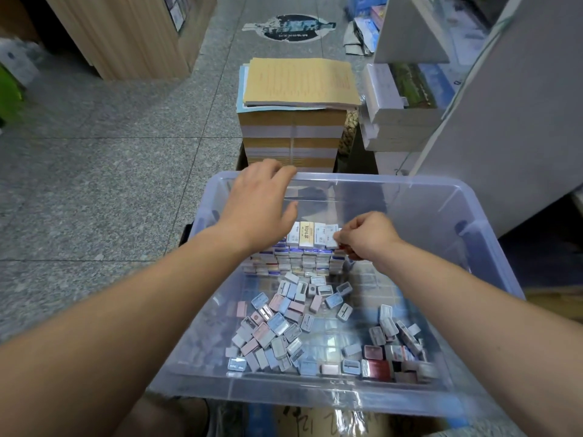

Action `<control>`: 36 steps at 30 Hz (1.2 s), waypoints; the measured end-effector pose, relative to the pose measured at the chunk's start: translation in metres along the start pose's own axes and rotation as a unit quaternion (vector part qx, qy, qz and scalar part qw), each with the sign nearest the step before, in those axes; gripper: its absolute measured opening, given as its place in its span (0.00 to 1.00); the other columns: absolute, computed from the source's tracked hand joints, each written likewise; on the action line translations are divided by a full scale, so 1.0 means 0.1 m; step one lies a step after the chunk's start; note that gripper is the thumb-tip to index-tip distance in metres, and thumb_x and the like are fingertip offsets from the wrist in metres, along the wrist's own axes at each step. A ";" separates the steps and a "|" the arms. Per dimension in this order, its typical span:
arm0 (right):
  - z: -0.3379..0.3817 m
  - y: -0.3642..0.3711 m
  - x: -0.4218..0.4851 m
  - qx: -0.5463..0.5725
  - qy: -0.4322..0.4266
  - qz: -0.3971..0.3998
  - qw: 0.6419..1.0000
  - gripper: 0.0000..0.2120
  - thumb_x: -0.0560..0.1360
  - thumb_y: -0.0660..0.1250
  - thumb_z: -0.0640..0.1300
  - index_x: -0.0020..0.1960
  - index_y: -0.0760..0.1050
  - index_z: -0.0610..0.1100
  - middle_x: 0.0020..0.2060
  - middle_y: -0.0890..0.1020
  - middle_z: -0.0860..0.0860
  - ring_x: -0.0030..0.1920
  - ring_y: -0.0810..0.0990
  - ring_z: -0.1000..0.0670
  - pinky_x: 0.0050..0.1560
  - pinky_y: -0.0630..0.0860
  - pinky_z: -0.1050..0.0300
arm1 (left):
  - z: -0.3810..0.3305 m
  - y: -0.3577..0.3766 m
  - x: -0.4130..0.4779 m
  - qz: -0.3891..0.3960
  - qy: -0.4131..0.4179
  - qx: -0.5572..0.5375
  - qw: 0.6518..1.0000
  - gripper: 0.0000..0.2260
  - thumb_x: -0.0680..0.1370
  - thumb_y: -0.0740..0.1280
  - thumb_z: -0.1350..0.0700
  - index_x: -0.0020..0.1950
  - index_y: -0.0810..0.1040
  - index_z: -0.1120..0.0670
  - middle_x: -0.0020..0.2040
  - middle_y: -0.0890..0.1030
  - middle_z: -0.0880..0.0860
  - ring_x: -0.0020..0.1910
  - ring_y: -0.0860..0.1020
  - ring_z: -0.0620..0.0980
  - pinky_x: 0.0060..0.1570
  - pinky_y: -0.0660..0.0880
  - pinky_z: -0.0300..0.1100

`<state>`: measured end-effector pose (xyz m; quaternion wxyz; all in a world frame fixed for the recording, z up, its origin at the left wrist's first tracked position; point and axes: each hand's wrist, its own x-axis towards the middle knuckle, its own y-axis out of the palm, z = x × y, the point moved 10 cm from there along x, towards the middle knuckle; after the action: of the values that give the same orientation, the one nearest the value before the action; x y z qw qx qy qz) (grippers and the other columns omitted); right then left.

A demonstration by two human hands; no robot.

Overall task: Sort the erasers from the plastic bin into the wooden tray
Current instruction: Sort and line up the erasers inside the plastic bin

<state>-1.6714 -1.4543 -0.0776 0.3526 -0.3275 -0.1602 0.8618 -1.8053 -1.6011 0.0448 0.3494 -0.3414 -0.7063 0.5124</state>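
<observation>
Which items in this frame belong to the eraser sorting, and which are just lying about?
In the job: plastic bin; stacked erasers; loose pieces on the bin floor; left hand over the far rim; right hand pinching at the stack.
Lying about: paper stack; white boxes; floor sticker; wooden cabinet.

2 bare forearms outstretched, left hand [260,205] flat with fingers straight, right hand [367,236] with fingers curled

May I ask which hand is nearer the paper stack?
Left: left hand at the far rim of the bin before the paper stack; right hand behind, at the erasers.
</observation>
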 end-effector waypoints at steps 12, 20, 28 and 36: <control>0.02 -0.02 -0.07 -0.012 -0.023 -0.020 0.999 0.09 0.74 0.77 0.42 0.40 0.82 0.38 0.36 0.85 0.43 0.41 0.86 0.41 0.47 0.84 0.41 | 0.02 0.02 -0.03 -0.022 0.009 -0.019 1.000 0.25 0.78 0.67 0.52 0.74 0.69 0.54 0.66 0.72 0.55 0.67 0.68 0.57 0.70 0.63 0.52; 0.11 -0.16 -0.18 -0.049 -0.028 -0.014 0.998 0.18 0.74 0.76 0.47 0.47 0.80 0.32 0.41 0.84 0.38 0.40 0.84 0.40 0.44 0.85 0.41 | 0.02 0.02 -0.04 -0.007 0.008 -0.025 1.000 0.25 0.78 0.66 0.52 0.75 0.69 0.54 0.68 0.71 0.56 0.70 0.67 0.58 0.72 0.64 0.54; 0.40 -0.99 -0.87 -0.365 -0.153 -0.054 0.917 0.11 0.77 0.69 0.55 0.41 0.76 0.50 0.40 0.82 0.53 0.46 0.80 0.46 0.47 0.78 0.52 | -0.62 0.00 -0.23 0.027 0.100 -0.085 0.991 0.10 0.80 0.64 0.55 0.60 0.79 0.51 0.54 0.77 0.49 0.54 0.77 0.51 0.53 0.76 0.49; -0.21 -1.75 -1.33 -0.369 -0.129 -0.162 0.906 0.17 0.77 0.63 0.61 0.47 0.66 0.47 0.46 0.78 0.47 0.44 0.78 0.40 0.38 0.66 0.51 | -1.31 1.35 -0.45 0.329 0.157 -0.060 0.929 0.17 0.81 0.63 0.54 0.71 0.75 0.51 0.65 0.78 0.52 0.61 0.77 0.51 0.63 0.73 0.45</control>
<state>-1.4980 -1.4258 0.0559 0.3177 -0.2895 -0.5621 0.7067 -1.6544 -1.5426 -0.0611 0.2468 -0.6509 -0.5199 0.4950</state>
